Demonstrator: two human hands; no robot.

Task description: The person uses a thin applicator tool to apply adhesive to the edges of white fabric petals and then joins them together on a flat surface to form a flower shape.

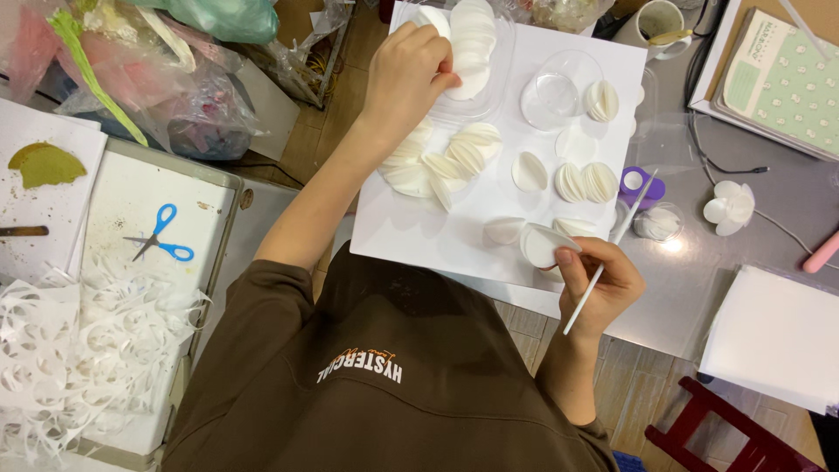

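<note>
My left hand (pixel 409 74) pinches a white paper petal (pixel 463 83) from the clear tray (pixel 489 96). My right hand (pixel 599 284), nearer me, grips a thin white stick (pixel 612 253) and a folded petal piece (pixel 542 246); the stick slants up toward the purple glue cap (pixel 641 185).

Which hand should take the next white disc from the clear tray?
Probably the left hand: it touches the stacked discs in the tray. The right hand is full, holding a stick and a folded disc.

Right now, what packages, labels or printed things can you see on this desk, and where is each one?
Notebook: far right corner, rectangular, pale green cover with small white motifs.
Plastic bags: far left, crumpled, clear, pink and green.
Clear tray: far centre by the left hand, holding white paper discs.
No screens in view.
</note>
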